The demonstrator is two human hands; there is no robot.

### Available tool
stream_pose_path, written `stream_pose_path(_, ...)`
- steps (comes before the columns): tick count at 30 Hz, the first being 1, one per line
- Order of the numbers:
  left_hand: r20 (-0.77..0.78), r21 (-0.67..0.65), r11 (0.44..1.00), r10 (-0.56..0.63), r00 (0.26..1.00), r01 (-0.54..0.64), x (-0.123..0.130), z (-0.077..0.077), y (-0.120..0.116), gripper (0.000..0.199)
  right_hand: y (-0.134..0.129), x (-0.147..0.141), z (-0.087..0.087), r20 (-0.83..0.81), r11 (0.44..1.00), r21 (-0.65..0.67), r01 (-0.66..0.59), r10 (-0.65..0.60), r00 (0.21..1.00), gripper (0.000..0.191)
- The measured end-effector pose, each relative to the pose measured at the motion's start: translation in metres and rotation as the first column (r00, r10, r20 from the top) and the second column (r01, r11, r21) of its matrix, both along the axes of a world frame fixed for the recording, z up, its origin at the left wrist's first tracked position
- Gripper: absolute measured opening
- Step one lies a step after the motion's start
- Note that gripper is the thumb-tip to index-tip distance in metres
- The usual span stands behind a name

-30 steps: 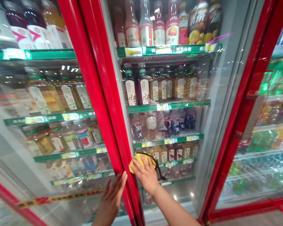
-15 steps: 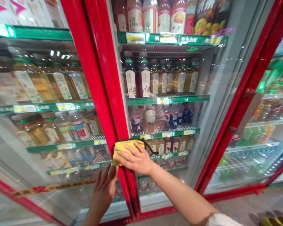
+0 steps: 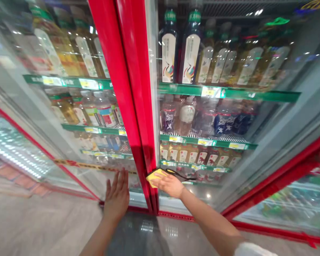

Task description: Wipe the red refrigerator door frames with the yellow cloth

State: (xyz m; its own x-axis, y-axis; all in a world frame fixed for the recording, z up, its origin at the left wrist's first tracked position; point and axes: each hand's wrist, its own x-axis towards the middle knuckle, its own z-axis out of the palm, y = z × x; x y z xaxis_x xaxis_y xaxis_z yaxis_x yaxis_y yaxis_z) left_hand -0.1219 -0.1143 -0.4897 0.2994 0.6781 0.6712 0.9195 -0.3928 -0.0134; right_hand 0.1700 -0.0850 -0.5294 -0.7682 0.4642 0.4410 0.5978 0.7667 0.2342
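Note:
A yellow cloth (image 3: 155, 177) with a dark edge and a black strap lies against the lower part of the red door frame (image 3: 142, 106) between two glass doors. My right hand (image 3: 168, 183) presses flat on it, its fingers over the cloth and pointing left. To the left, my left hand (image 3: 117, 195) is raised with its fingers stretched out and apart, holding nothing. It is beside the left glass door; whether it touches the glass I cannot tell.
Behind the glass, green-edged shelves (image 3: 229, 93) hold several rows of bottles (image 3: 168, 53). A yellow strip with red print (image 3: 96, 166) crosses the left door. Another red-framed cooler (image 3: 282, 177) stands at the right. Grey floor (image 3: 42, 220) shows below.
The view has tilted down, showing more floor. My right hand and the cloth have slid down the red frame. My left hand is now more upright with its fingers spread.

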Motion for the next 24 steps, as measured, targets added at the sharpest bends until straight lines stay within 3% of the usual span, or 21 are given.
stream_pose_path(2,-0.008,0.001,0.999,0.039,0.999,-0.039,0.015,-0.003,-0.014,0.079,-0.011,0.027,-0.004,-0.053,0.999,-0.037,0.037,-0.039,0.998,0.047)
stream_pose_path(4,-0.014,0.008,0.996,0.085,0.996,-0.085,0.031,-0.007,-0.027,0.079,-0.016,0.045,0.006,-0.13,0.996,-0.048,0.074,-0.08,0.988,0.055)
stream_pose_path(8,-0.013,0.034,0.98,0.196,0.98,-0.196,0.064,-0.016,-0.042,0.077,-0.005,0.033,0.025,-0.329,0.986,-0.07,0.153,-0.168,0.929,0.066)
stream_pose_path(11,-0.015,0.039,0.971,0.236,0.972,-0.235,0.084,-0.028,-0.041,0.079,0.001,0.005,0.0,-0.324,0.995,-0.039,0.09,-0.098,0.941,0.07)
stream_pose_path(15,-0.061,0.086,0.978,0.198,0.978,-0.192,0.095,-0.054,-0.025,0.082,-0.002,0.005,-0.05,-0.048,0.983,0.18,-0.042,0.052,0.997,0.061)
stream_pose_path(17,-0.044,0.111,0.978,0.182,0.982,-0.177,0.095,-0.068,-0.015,0.081,0.0,0.013,-0.053,-0.023,0.944,0.323,-0.069,0.08,0.996,0.052)
stream_pose_path(19,-0.013,0.133,0.976,0.174,0.985,-0.171,0.093,-0.08,-0.006,0.08,0.006,0.016,-0.042,-0.142,0.905,0.425,-0.01,0.078,0.987,0.044)
stream_pose_path(22,0.043,0.189,0.969,0.154,0.987,-0.16,0.09,-0.093,0.005,0.078,0.018,0.004,-0.031,-0.287,0.896,0.434,0.09,0.043,0.957,0.042)
stream_pose_path(24,0.088,0.217,0.963,0.145,0.986,-0.161,0.089,-0.099,0.011,0.076,0.024,-0.004,-0.043,-0.237,0.898,0.439,0.03,0.083,0.968,0.036)
